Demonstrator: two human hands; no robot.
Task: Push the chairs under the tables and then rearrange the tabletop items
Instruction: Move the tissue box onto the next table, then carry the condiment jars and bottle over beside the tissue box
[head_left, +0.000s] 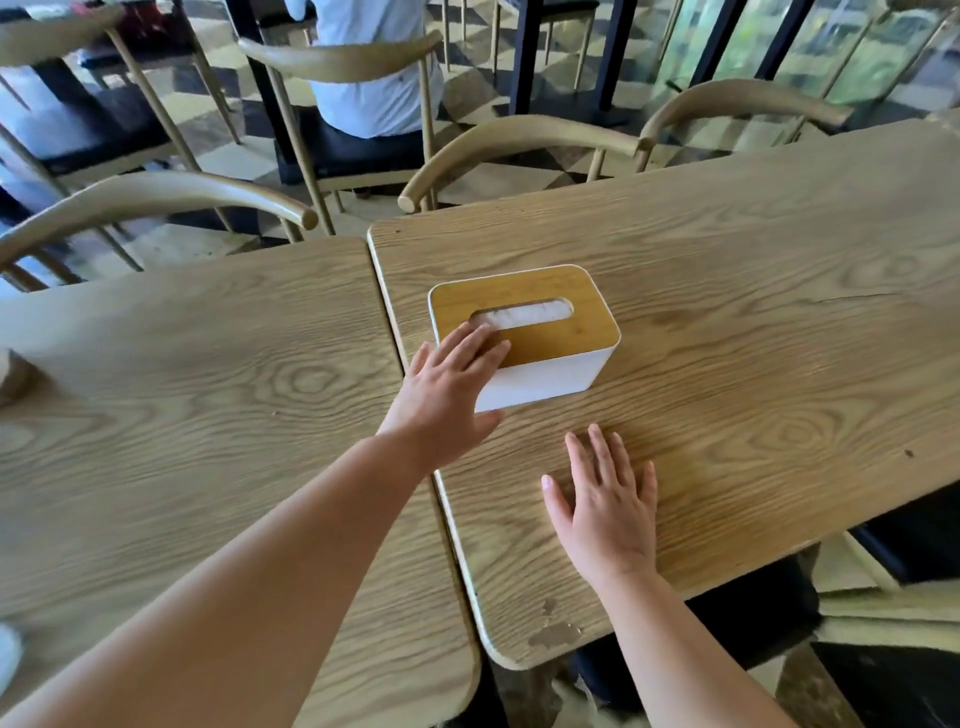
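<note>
A white tissue box (550, 371) with a wooden lid stands on the right wooden table (753, 322), close to the seam with the left table (182, 415). My left hand (447, 387) lies on the box's near left corner, fingers over the lid and thumb against the white side. My right hand (605, 501) rests flat on the right table in front of the box, fingers spread, holding nothing. Three wooden chairs (156, 200) (519, 143) (748, 104) stand at the tables' far side, their curved backs near the edge.
A person in a light shirt (374, 98) sits on a chair behind the tables. A brown object (13, 376) lies at the left table's left edge. Dark seats (914, 535) show at the right, below the table's near edge.
</note>
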